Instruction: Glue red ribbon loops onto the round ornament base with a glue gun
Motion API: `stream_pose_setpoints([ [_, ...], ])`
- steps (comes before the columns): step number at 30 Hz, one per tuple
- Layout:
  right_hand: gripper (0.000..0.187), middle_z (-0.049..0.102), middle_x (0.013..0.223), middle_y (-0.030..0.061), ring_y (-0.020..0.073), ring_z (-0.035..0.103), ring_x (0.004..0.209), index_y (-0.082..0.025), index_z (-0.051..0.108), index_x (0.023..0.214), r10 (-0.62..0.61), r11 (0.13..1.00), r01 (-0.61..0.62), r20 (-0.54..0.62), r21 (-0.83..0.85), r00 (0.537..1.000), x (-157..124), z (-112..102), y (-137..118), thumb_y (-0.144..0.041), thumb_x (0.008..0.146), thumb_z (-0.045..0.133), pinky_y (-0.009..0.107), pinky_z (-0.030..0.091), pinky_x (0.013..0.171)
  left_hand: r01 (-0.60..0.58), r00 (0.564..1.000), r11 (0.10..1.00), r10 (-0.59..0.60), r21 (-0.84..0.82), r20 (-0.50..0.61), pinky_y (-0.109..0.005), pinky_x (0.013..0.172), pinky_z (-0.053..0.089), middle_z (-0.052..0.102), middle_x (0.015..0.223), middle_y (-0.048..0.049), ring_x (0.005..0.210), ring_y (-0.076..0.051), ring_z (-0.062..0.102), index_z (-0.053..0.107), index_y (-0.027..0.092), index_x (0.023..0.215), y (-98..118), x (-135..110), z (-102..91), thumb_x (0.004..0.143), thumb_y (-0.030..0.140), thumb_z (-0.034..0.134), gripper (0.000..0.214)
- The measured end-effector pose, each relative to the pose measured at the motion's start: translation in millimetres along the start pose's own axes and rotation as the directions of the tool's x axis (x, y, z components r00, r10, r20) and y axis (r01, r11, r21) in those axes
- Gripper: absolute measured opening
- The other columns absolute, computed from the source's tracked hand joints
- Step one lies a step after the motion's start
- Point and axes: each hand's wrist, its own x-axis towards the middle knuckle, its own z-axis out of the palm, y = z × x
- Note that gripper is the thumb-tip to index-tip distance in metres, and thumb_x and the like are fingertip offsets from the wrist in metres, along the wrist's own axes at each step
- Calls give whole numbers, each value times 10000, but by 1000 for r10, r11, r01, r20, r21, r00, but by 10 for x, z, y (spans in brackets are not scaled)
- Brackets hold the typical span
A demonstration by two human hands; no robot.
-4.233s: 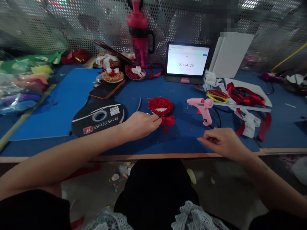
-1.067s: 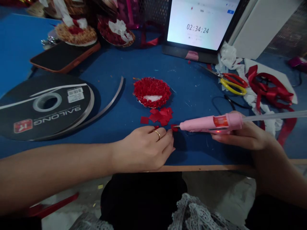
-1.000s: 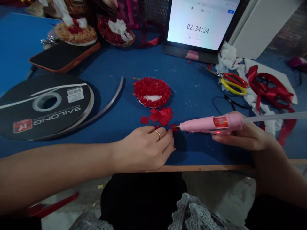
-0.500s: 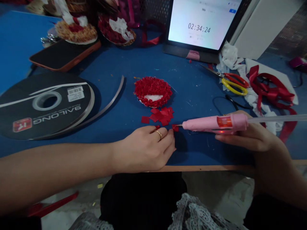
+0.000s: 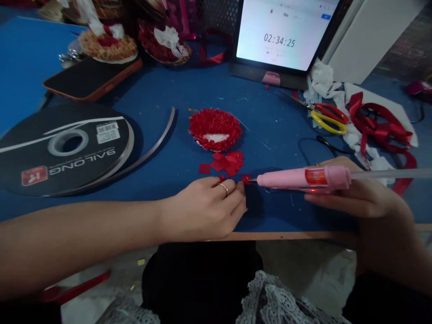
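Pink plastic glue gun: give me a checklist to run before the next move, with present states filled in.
1. Right hand gripping the pink plastic glue gun: ok.
2. Thin metal nozzle at the small flat red square: ok; actual contact: cannot tell.
3. Left hand fingertips at that square: ok; firm grip: cannot tell.
4. Small red light lit: ok; glue temperature: cannot tell.
5. Round, fuzzy red piece apart from both hands: ok.

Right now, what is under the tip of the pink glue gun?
A small red square, by the left hand. The glue gun covers part of it; what lies beneath the square is hidden.
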Motion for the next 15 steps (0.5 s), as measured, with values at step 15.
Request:
stream_pose_setpoints([
  [15, 325, 405, 523, -37, 108, 339, 442, -222, 389, 637, 0, 992, 3, 20, -123, 1000, 191, -217, -263, -328, 917, 514, 301, 237, 442, 7, 1000, 1000, -7, 22, 10, -254, 518, 468, 741, 907, -57, 686, -152, 643, 700, 120, 871, 15, -29, 25, 878, 205, 613, 122],
])
